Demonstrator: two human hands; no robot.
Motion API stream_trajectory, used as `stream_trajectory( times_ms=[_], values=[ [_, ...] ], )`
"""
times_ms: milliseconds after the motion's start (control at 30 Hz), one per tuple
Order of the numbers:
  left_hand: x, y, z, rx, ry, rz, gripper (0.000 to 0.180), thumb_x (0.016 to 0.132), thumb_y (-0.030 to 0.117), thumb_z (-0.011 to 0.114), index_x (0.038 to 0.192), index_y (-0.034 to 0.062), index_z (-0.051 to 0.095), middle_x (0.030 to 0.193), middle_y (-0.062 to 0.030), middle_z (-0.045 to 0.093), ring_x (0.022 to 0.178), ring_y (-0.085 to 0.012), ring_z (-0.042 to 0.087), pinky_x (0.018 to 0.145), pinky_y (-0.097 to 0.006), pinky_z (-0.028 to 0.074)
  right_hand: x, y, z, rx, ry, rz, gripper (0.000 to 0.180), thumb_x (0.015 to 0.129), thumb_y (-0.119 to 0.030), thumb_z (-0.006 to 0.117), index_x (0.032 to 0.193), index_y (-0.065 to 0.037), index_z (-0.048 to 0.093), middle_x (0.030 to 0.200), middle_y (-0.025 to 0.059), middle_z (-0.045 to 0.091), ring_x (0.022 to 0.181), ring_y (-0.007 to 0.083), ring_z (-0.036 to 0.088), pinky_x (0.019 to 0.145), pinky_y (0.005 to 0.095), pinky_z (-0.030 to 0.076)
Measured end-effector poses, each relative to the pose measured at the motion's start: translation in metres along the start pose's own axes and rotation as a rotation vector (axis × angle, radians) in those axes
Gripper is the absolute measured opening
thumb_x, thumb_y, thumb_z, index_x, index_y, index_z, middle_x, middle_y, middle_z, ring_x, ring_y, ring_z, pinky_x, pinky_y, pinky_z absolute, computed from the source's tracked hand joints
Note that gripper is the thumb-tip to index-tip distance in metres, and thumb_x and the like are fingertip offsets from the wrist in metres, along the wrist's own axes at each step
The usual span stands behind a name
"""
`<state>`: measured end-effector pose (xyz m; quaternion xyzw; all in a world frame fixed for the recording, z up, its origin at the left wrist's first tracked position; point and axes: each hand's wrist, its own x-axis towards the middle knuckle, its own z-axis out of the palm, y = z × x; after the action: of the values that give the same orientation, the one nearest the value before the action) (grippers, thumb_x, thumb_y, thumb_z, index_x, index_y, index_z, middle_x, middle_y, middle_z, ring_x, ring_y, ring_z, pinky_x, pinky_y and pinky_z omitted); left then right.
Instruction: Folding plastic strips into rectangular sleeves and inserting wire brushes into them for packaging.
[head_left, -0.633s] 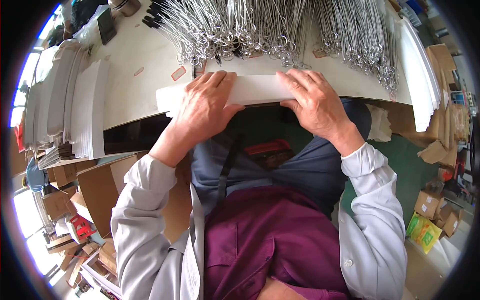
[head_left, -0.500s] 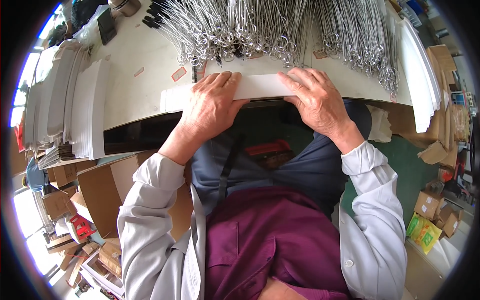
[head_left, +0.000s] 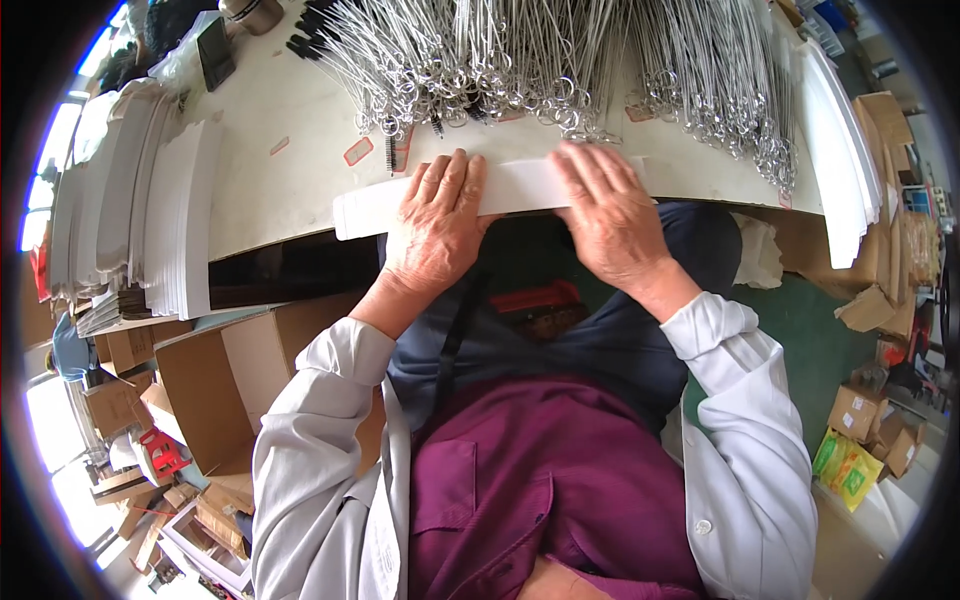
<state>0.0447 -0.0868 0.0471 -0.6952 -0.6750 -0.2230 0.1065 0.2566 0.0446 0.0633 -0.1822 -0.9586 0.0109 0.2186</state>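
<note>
change: both hands and the white strip sit slightly farther onto the table than a moment ago.
left hand (head_left: 437,225): flat, fingers spread, pressing the long white paper strip (head_left: 520,186).
right hand (head_left: 607,215): flat on the strip's right part.
strip: at the table (head_left: 270,190) near edge, long axis left to right, its free end past the left hand.
beyond: metal wire loops (head_left: 520,70); stacked white sheets (head_left: 170,230) left.

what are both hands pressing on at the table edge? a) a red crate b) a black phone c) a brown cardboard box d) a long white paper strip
d: the left hand and the right hand both lie flat on a long white paper strip at the near edge of the table, just below the metal wire pieces.
</note>
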Motion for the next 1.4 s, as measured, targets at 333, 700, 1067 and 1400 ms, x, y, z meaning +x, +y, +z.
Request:
stream_trajectory(
  times_ms=[333,700,1067,1400],
  values=[
    [-0.016,-0.002,0.005,0.071,-0.005,0.021,0.06,0.082,0.006,0.068,0.14,-0.0035,0.056,0.142,-0.0227,0.058,0.132,-0.039,0.054,0.114,-0.051,0.042,0.002,-0.018,0.03,0.014,0.009,-0.11,0.049,0.099,-0.019,0.054,0.143,0.001,0.055,0.146,0.0164,0.056,0.137,0.0338,0.051,0.12,0.046,0.036],
    [-0.048,-0.052,-0.016,0.19,-0.043,0.073,0.061,0.085,0.003,0.059,0.144,-0.0046,0.053,0.147,-0.0227,0.056,0.136,-0.0385,0.054,0.117,-0.051,0.04,-0.038,0.047,0.006,-0.035,0.004,0.022,0.062,0.089,-0.012,0.067,0.148,-0.001,0.051,0.155,0.0121,0.049,0.145,0.0292,0.045,0.124,0.0451,0.033],
    [-0.049,-0.039,-0.03,0.236,-0.088,0.032,0.062,0.083,0.001,0.058,0.143,-0.0084,0.051,0.143,-0.0269,0.057,0.133,-0.0418,0.054,0.118,-0.053,0.038,-0.035,0.045,-0.001,-0.067,0.032,-0.013,0.053,0.089,-0.009,0.064,0.141,0.001,0.057,0.147,0.0127,0.057,0.141,0.0284,0.05,0.124,0.0469,0.033],
    [0.014,0.035,-0.074,-0.353,-0.525,-0.101,0.055,0.083,0.024,0.078,0.127,-0.002,0.058,0.111,-0.0239,0.068,0.103,-0.0421,0.066,0.091,-0.048,0.053,-0.022,-0.013,-0.022,0.064,0.024,-0.219,0.043,0.094,-0.017,0.055,0.13,0.004,0.064,0.136,0.0153,0.065,0.135,0.0301,0.057,0.121,0.0502,0.037]
  ],
)
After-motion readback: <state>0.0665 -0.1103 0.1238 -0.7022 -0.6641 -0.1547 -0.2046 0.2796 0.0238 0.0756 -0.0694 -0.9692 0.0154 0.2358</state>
